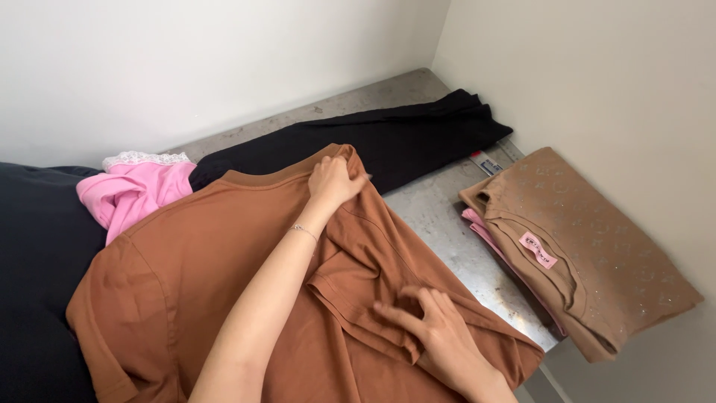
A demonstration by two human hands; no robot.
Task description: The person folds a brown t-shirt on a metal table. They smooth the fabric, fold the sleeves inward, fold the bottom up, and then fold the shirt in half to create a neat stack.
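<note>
A brown T-shirt (224, 269) is spread across the grey tabletop (447, 224), with a black garment (403, 138) behind it, a folded tan top (597, 246) well to its right and a pink garment (130, 194) at its left shoulder. The shirt's far shoulder is pinched in the closed grip of the left hand (333, 181). Its folded sleeve is pressed flat by the right hand (440, 336), whose fingers are spread open and nothing is held.

White walls (186, 67), corner, grey mottled surface (447, 224)
</note>
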